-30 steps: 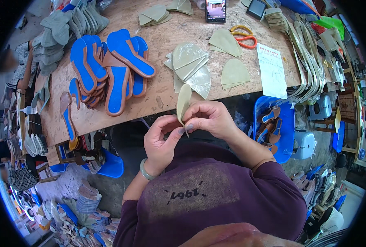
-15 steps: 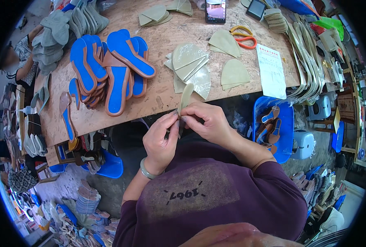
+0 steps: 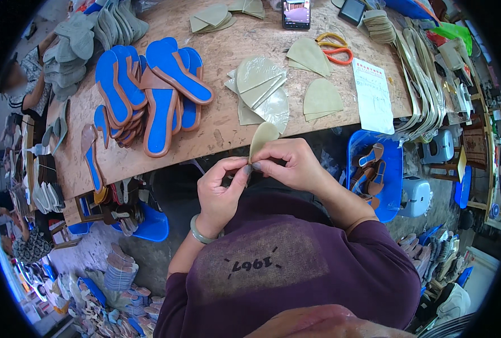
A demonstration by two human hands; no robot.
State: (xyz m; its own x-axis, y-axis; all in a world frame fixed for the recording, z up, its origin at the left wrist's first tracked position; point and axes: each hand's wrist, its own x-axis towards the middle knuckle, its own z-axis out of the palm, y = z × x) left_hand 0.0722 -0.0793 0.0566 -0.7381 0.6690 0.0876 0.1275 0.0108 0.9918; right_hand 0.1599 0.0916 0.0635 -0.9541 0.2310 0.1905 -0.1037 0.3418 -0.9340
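Both my hands meet just below the table's front edge on one beige curved piece (image 3: 261, 137) of thin sheet material. My left hand (image 3: 223, 190) pinches its lower end with thumb and forefinger. My right hand (image 3: 292, 163) grips the same end from the right side. The piece stands upright, its rounded top overlapping the table edge. Straight beyond it on the wooden table (image 3: 222, 132) lies a small heap of similar beige and clear-backed pieces (image 3: 260, 93).
A pile of blue and tan shoe insoles (image 3: 152, 96) lies at the left of the table. Orange scissors (image 3: 335, 48), a paper sheet (image 3: 373, 94), a phone (image 3: 296, 13) and more beige pieces (image 3: 319, 99) lie further right. A blue bin (image 3: 374, 172) stands below right.
The beige piece has turned in my fingers and now shows its broad face again; both hands shifted slightly on its lower end, staying at the table edge.
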